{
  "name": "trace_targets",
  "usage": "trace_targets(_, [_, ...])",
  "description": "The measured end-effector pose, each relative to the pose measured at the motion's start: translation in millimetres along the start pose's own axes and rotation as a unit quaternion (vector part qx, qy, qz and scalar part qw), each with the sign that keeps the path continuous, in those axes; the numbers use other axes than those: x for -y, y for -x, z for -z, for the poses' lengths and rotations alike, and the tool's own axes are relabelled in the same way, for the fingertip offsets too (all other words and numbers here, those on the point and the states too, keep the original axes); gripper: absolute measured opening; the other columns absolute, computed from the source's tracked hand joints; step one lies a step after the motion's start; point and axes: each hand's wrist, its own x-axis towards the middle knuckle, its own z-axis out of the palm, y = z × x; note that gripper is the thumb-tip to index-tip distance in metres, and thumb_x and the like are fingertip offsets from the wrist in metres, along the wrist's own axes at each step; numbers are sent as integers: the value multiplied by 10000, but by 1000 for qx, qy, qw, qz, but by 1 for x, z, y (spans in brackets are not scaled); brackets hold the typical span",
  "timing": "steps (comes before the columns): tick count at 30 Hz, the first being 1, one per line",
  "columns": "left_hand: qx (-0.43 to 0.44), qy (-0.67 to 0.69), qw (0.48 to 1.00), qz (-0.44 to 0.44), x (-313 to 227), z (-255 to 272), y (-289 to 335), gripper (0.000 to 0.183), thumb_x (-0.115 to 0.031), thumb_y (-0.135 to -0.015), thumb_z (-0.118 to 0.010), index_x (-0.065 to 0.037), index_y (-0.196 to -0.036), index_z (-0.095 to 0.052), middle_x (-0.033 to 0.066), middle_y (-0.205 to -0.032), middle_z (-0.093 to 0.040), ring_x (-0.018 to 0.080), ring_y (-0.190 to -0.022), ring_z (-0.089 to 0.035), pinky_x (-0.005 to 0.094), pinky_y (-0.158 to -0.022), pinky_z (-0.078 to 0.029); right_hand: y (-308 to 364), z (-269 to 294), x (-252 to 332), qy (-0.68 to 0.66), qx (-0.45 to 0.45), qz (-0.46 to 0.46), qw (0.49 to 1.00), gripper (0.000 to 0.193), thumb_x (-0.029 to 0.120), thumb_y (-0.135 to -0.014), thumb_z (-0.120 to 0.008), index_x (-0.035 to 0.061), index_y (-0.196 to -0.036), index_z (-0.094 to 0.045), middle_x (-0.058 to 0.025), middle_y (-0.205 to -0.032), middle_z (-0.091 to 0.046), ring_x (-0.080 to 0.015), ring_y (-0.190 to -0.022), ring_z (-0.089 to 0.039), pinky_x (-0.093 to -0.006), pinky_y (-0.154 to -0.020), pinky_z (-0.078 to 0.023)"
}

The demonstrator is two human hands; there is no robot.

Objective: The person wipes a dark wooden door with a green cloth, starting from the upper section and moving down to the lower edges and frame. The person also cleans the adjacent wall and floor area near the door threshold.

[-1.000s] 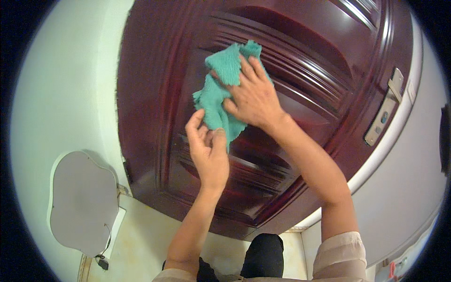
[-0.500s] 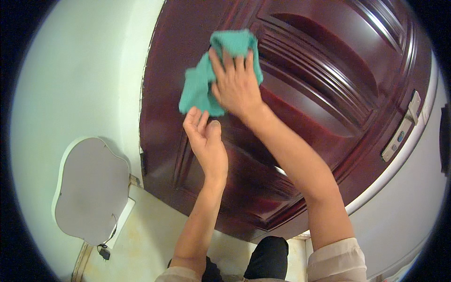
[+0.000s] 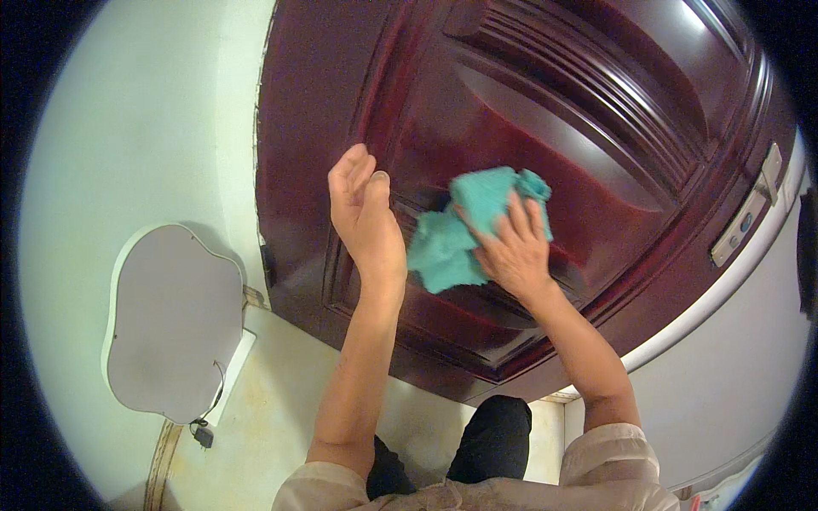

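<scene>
My right hand [image 3: 516, 254] presses a crumpled turquoise cleaning cloth [image 3: 484, 198] against the dark red, glossy door [image 3: 315, 102]. Its fingers lie spread over the cloth, and a loose part of the cloth hangs to the left over the lower panel moulding. My left hand [image 3: 366, 217] is raised in front of the door, left of the cloth and apart from it. Its fingers are loosely bent with the thumb apart, and nothing shows in it.
A metal door handle with its plate [image 3: 750, 204] is at the door's right edge. At the left, a scalloped mirror [image 3: 175, 324] with a white rim and a dangling cable leans by the pale wall [image 3: 128, 145]. My dark-trousered knees are below the door.
My right hand has moved the cloth down and to the right across the door. My left hand has risen slightly, and its fingers are more bent. The view has shifted a little.
</scene>
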Motion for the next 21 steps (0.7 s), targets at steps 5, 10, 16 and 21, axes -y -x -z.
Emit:
trace_targets(5, [15,-61,998,19,16,-2,-1,252,-94,-909,-536,0,-1138,-581,117,-1136,-610,224,-1080,-594,322,-916,-469,84,7,-25,49,-9,-43,998,666,214,-639,-692,295,-1294,-601,-65,-1230,-558,-324,-1215,-457,-550,-1100,-249])
trace_targets(10, [3,-34,999,21,22,-14,4,197,-89,-877,-583,2,-1050,-616,102,-1038,-650,196,-967,-648,289,-825,-515,156,26,-45,36,36,-86,995,614,298,-671,-642,254,-1283,-614,-117,-1223,-554,-365,-1200,-453,-585,-1110,-207])
trace_targets(16, [27,-17,999,5,0,-35,16,156,-63,-896,-570,5,-1032,-603,111,-1028,-648,176,-952,-643,262,-801,-510,195,59,-85,131,57,-270,952,667,389,-684,-595,239,-1333,-563,-172,-1308,-488,-408,-1248,-412,-591,-1133,-167])
trace_targets(21, [78,-10,997,14,3,-60,37,151,-52,-924,-518,17,-1031,-600,131,-1002,-662,190,-908,-661,261,-781,-512,169,80,-158,137,-104,-313,934,740,266,-701,-602,180,-1420,-451,-227,-1444,-360,-428,-1367,-265,-584,-1139,-118])
